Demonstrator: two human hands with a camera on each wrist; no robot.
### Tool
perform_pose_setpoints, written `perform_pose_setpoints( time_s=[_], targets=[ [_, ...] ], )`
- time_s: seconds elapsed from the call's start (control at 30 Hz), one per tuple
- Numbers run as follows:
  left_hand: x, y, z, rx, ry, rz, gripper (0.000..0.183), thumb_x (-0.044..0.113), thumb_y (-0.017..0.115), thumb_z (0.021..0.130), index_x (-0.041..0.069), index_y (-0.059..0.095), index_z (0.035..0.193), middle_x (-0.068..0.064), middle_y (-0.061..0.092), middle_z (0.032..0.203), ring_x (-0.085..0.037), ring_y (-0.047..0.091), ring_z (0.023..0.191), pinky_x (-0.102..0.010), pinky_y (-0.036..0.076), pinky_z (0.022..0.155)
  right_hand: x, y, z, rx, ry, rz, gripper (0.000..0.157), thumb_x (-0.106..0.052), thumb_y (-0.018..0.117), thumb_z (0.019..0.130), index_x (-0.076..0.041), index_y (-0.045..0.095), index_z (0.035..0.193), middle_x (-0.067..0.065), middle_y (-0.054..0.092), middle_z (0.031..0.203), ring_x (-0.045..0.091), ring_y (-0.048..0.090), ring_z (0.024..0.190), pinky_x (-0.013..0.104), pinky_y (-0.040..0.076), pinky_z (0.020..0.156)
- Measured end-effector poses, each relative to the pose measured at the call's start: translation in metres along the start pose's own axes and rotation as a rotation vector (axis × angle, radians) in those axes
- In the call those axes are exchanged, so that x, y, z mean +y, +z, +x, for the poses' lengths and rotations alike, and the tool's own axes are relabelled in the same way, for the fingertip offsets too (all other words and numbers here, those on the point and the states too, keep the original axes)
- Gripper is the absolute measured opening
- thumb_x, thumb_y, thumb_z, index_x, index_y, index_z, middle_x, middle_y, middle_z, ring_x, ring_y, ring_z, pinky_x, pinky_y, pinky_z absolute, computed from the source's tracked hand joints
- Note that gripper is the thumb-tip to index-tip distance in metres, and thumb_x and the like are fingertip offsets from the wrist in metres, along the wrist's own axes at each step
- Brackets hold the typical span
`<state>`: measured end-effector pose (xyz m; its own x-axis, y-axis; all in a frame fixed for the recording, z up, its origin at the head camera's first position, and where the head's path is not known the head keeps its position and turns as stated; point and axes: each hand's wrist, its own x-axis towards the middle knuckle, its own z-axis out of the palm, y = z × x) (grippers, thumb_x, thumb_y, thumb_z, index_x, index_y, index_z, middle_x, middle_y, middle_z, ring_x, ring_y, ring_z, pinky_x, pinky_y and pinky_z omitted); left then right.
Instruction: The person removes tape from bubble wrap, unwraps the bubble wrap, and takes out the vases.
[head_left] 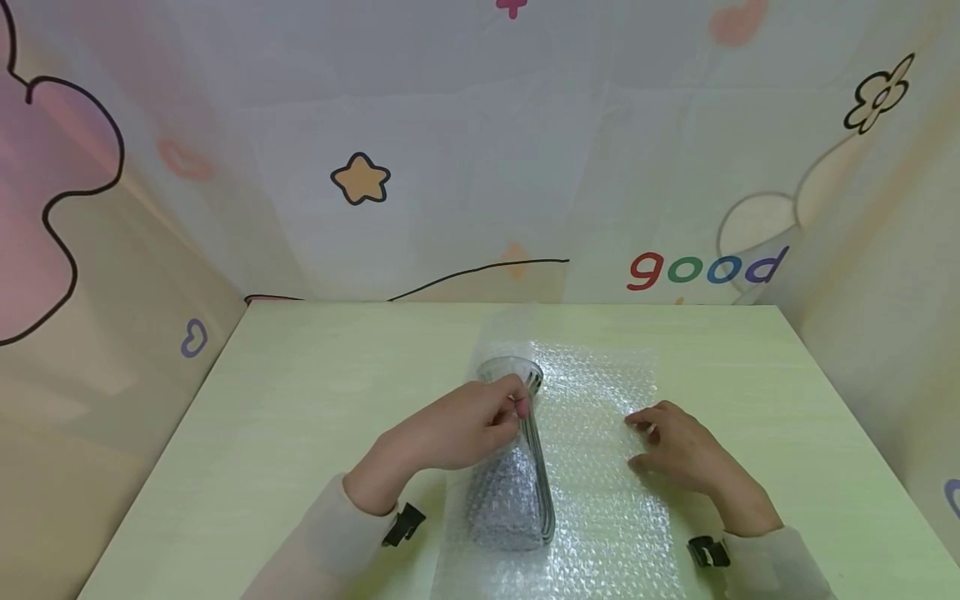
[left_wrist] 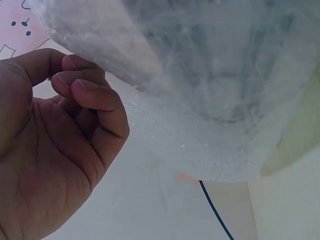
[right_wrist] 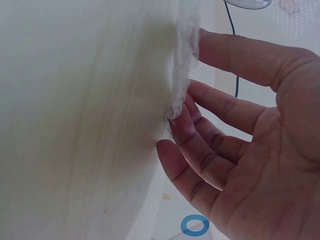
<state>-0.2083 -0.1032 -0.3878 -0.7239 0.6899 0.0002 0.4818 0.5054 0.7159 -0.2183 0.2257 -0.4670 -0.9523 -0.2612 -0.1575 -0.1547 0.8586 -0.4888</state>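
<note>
Wrapping, I'd say: left hand (head_left: 468, 423) pinching bubble wrap (head_left: 596, 467) over the glass (head_left: 543, 487), right hand (head_left: 682, 446) loose at the wrap's right edge; next wants snug rolling.

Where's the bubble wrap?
Head view, lower centre: bubble wrap on the table, right hand at its right edge, left hand over its left part.

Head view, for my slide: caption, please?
Left hand pinches bubble wrap over a clear vessel; right hand at wrap's edge.

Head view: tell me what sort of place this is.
Probably a makeshift tabletop workspace: a cartoon-printed backdrop marked "good" behind a pale green table with bubble wrap spread on it.
</note>
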Motion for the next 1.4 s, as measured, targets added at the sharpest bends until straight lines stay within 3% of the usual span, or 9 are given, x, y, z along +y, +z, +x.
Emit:
perform_pose_setpoints(
  time_s=[0.43, 1.4],
  targets=[
    [-0.001, -0.007, -0.012, -0.004, -0.019, -0.012, 0.017, 0.015, 0.038, 0.101, 0.020, 0.052, 0.109, 0.007, 0.045, 0.066, -0.005, 0.039, 0.057, -0.022, 0.042, 0.063, 0.003, 0.001, 0.000, 0.001, -0.004, 0.004, 0.053, -0.020, 0.082, 0.074, -0.007, 0.064, 0.122, 0.007, 0.057, 0.107, 0.023, 0.053, 0.094, 0.038, 0.048, 0.080],
    [-0.009, -0.017, -0.031, 0.055, -0.064, 0.002, 0.016, 0.017, 0.037, 0.103, 0.019, 0.051, 0.108, 0.008, 0.035, 0.060, -0.004, 0.029, 0.052, -0.023, 0.034, 0.057, 0.003, 0.000, 0.000, 0.002, -0.013, 0.022, 0.054, -0.020, 0.083, 0.074, -0.006, 0.064, 0.123, 0.008, 0.057, 0.109, 0.024, 0.053, 0.096, 0.039, 0.049, 0.082]
  ],
)
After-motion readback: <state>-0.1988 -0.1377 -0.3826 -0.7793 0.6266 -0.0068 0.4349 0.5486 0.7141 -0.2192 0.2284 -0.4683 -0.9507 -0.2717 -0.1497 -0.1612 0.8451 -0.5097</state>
